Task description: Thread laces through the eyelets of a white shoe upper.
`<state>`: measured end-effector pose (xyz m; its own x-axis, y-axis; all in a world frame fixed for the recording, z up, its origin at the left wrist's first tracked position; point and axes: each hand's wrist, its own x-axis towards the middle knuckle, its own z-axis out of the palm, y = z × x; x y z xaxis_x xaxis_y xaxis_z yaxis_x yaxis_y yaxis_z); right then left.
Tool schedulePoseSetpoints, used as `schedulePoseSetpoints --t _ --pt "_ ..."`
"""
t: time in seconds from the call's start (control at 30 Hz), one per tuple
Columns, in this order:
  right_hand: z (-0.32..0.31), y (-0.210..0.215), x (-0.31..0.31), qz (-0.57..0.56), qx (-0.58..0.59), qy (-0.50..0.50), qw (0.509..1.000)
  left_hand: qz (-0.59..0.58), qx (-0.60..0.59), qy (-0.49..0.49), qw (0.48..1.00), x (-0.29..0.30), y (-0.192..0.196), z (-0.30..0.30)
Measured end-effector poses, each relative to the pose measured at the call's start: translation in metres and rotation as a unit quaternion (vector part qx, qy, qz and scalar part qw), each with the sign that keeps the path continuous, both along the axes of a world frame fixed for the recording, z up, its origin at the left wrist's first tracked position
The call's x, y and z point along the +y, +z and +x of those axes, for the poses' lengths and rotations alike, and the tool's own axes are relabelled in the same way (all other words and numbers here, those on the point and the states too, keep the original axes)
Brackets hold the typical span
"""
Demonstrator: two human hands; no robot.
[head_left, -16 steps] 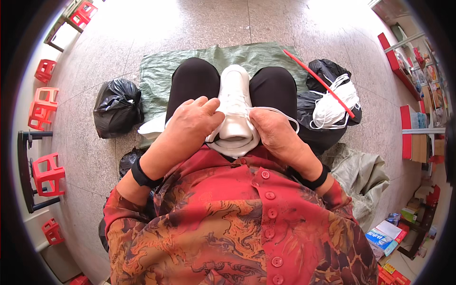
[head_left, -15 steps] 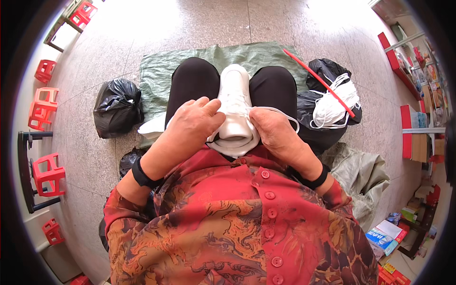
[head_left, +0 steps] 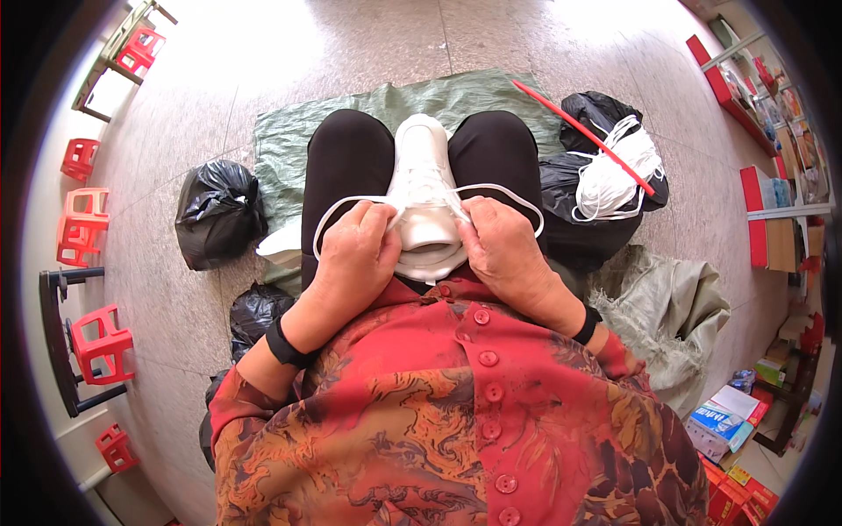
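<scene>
1. A white shoe [head_left: 421, 165] sits between a seated person's two hands and extends beyond them, toe pointing away, opening nearest the body, flanked by knees in black trousers [head_left: 351, 158].

2. A white lace [head_left: 493, 186] already crosses the shoe's upper part, with a loose length bowing outward past each hand. The lacing appears well along; no finished bow shows, so the ends look still to be secured. White on white hides the finer threading.

3. The left hand [head_left: 358, 252], beside the shoe's opening, is curled closed, apparently pinching the lace between thumb and fingers. Its back faces up; the forearm slants inward from the lower left.

4. The right hand [head_left: 509, 252] faces it across the opening, thumb and fingers closed on the lace near the eyelets, wrist angled inward from the lower right.

5. Outward of the right hand, a red rod [head_left: 583, 136] lies across a bundle of white cord [head_left: 611, 180]; beyond both hands spreads a green sheet [head_left: 281, 145].
</scene>
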<state>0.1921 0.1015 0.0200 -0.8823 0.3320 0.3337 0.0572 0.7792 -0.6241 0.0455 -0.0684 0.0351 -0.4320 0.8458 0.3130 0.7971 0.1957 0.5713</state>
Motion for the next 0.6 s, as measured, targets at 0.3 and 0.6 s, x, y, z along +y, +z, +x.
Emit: schedulePoseSetpoints --t 0.3,0.6 --pt "-0.006 0.008 0.006 0.130 0.052 0.071 0.988 -0.066 0.163 -0.096 0.980 0.012 0.018 -0.004" --pt "-0.039 0.041 0.025 0.356 -0.014 0.285 0.890 -0.181 0.282 -0.240 0.911 0.034 0.032 -0.026"
